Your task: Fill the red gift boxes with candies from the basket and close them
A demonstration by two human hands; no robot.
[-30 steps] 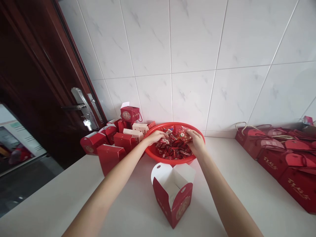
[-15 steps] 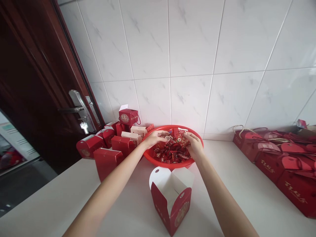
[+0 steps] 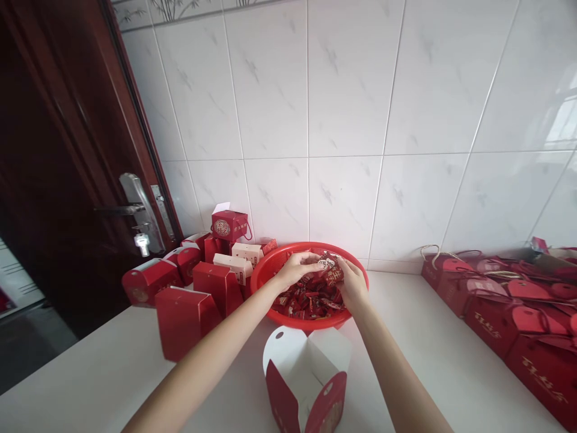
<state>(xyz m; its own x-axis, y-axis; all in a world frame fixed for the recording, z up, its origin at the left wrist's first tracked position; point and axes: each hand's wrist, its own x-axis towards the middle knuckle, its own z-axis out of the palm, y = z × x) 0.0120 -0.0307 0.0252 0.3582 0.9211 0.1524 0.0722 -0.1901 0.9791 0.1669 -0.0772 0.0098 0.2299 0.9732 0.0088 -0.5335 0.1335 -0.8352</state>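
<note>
Over the red plastic basket (image 3: 256, 282), both hands are closed on flat red printed packets with pale lettering. My left hand (image 3: 296, 269) pinches from the left, its fingertips at a packet with dark writing on a white patch (image 3: 325, 263). My right hand (image 3: 353, 280) grips the right edge of a patterned red packet (image 3: 334, 276). The packets overlap, so where one ends is hard to see. Beneath them lie many small red wrapped sweets (image 3: 311, 300). In front of the basket stands an open red box (image 3: 331, 400) with a white inside, its flaps up.
Several red and cream cartons (image 3: 187, 322) stand at the left, a small handled box (image 3: 229, 225) on top. Rows of red boxes with cord handles (image 3: 491, 325) line the right side of the white table (image 3: 401, 325). Behind are a tiled wall and a dark door (image 3: 58, 150).
My hands have drawn closer together, bringing the packets together over the basket. The view has tilted upward, so the basket and open box appear lower.
</note>
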